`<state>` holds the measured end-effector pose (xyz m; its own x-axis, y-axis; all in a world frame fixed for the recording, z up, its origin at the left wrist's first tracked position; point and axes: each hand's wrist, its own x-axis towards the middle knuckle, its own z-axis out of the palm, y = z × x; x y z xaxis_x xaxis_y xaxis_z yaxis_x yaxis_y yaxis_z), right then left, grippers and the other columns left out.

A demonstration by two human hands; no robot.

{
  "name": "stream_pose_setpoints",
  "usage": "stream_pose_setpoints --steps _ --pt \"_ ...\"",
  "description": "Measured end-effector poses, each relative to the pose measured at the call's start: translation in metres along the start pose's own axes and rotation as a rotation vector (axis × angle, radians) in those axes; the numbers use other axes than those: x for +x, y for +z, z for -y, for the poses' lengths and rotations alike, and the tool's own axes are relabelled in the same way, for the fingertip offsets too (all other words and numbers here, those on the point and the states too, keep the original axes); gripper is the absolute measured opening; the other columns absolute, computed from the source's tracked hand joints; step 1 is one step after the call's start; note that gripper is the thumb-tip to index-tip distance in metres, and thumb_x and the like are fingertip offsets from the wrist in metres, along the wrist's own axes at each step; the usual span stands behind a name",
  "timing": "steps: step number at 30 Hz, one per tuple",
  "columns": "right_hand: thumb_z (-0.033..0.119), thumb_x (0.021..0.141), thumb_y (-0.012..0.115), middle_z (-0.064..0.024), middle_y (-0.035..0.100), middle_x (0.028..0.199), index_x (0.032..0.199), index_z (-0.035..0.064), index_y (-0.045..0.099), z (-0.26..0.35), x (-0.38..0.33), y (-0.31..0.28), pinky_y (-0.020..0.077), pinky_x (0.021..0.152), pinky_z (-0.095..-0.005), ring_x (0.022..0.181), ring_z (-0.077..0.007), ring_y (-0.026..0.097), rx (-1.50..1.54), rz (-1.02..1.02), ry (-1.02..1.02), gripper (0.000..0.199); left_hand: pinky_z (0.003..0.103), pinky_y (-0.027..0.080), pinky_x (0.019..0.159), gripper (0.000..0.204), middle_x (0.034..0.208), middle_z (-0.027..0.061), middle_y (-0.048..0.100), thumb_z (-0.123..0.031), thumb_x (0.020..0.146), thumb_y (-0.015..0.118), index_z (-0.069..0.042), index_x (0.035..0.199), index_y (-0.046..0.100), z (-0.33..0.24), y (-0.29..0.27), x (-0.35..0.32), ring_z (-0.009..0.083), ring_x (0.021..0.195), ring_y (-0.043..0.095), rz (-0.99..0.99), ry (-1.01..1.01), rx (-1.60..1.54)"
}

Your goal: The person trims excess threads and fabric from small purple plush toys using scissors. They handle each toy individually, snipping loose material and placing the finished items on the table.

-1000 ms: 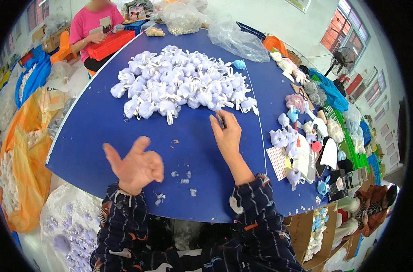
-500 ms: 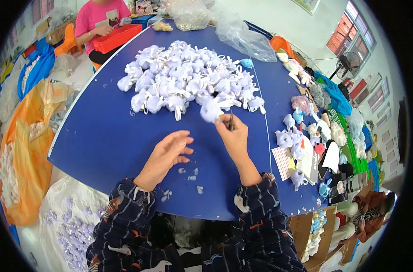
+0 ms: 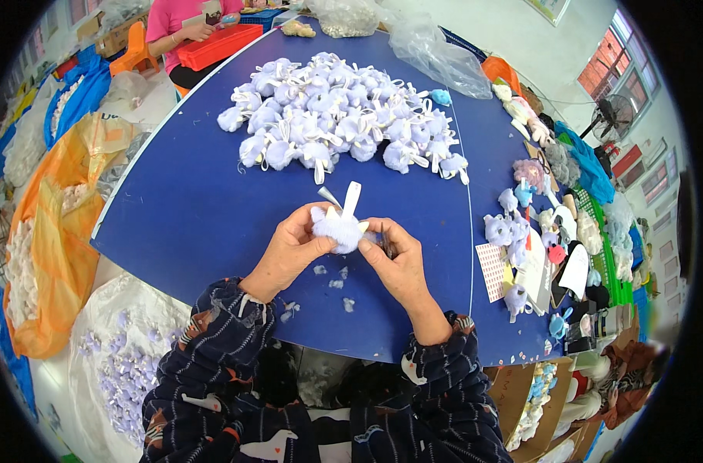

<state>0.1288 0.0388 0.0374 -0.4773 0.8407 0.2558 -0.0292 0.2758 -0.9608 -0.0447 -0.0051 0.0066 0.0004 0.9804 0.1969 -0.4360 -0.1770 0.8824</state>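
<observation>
Between my two hands, over the near part of the blue table (image 3: 189, 208), is a small pale lilac plush piece (image 3: 337, 229) with a white ribbon loop standing up from it and small pale yellow points. My left hand (image 3: 291, 248) pinches its left side with thumb and fingers. At its right side, the fingertips of my right hand (image 3: 400, 266) press in. Tucked in the right fingers is a dark slim metal tool (image 3: 385, 241), its kind partly hidden. Farther off lies a large heap of similar lilac plush pieces (image 3: 328, 108).
Tufts of lilac fluff (image 3: 336, 283) lie nearer me. Along the right are finished-looking plush toys (image 3: 506, 230), a sticker sheet (image 3: 491, 272) and white cards (image 3: 532, 266). A clear bag (image 3: 436, 54) is at the back. A person in pink (image 3: 174, 27) sits far left by a red tray (image 3: 220, 46).
My right hand has brought the plush piece from the heap's near edge toward me. My left hand, empty before, has closed on it too. The whole view has shifted slightly.
</observation>
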Motion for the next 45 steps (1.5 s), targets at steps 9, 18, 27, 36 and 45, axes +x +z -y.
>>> stream_pose_setpoints --steps 9,18,27,36,45 --pt "0.013 0.078 0.065 0.0011 0.051 0.079 0.092 -0.0016 0.061 0.002 0.001 -0.006 0.0346 0.053 -0.0184 0.063 -0.0022 0.044 -0.003 0.035 0.017 0.021 0.024 0.046 0.079 0.034 0.103 0.0039 0.054 -0.005 0.083 0.057 -0.001 0.116 0.047 -0.004 0.008 -0.004 0.0101 0.093 0.054 0.114 -0.031 0.114" --pt "0.017 0.083 0.059 0.0037 0.049 0.064 0.086 0.0042 0.057 -0.009 0.020 -0.038 0.0288 0.042 -0.0182 0.050 -0.0011 0.037 0.236 -0.310 0.236 0.013 0.023 0.049 0.069 0.031 0.095 0.0087 0.059 -0.013 0.088 0.052 -0.001 0.117 0.049 -0.009 0.014 0.000 0.0124 0.080 0.058 -0.017 -0.262 0.278" --pt "0.019 0.085 0.058 -0.0024 0.050 0.072 0.105 0.0003 0.052 -0.017 0.044 -0.108 0.0383 0.051 -0.0213 0.060 -0.0079 0.046 0.155 -1.098 -0.223 0.028 0.025 0.049 0.068 0.025 0.091 0.0090 0.060 -0.017 0.090 0.050 0.000 0.108 0.054 -0.011 0.010 0.000 0.0130 0.078 0.059 -0.026 -0.214 0.310" --pt "0.020 0.077 0.064 -0.0179 0.062 0.086 0.096 -0.0060 0.058 -0.080 0.113 -0.086 0.0459 0.070 -0.0356 0.078 -0.0302 0.060 -0.628 -0.612 -0.124 0.033 0.024 0.049 0.066 0.023 0.088 0.0079 0.061 -0.016 0.090 0.051 0.000 0.105 0.055 -0.002 0.008 0.006 0.0122 0.076 0.059 -0.068 -0.170 0.288" --pt "0.015 0.084 0.058 0.0001 0.052 0.063 0.081 0.0011 0.057 -0.027 0.063 -0.026 0.0247 0.039 -0.0203 0.043 -0.0039 0.034 0.541 -0.191 0.377 0.015 0.030 0.046 0.079 0.041 0.120 0.0121 0.045 -0.004 0.076 0.062 -0.002 0.115 0.049 -0.002 0.018 0.002 0.0212 0.103 0.051 -0.068 0.303 0.863"
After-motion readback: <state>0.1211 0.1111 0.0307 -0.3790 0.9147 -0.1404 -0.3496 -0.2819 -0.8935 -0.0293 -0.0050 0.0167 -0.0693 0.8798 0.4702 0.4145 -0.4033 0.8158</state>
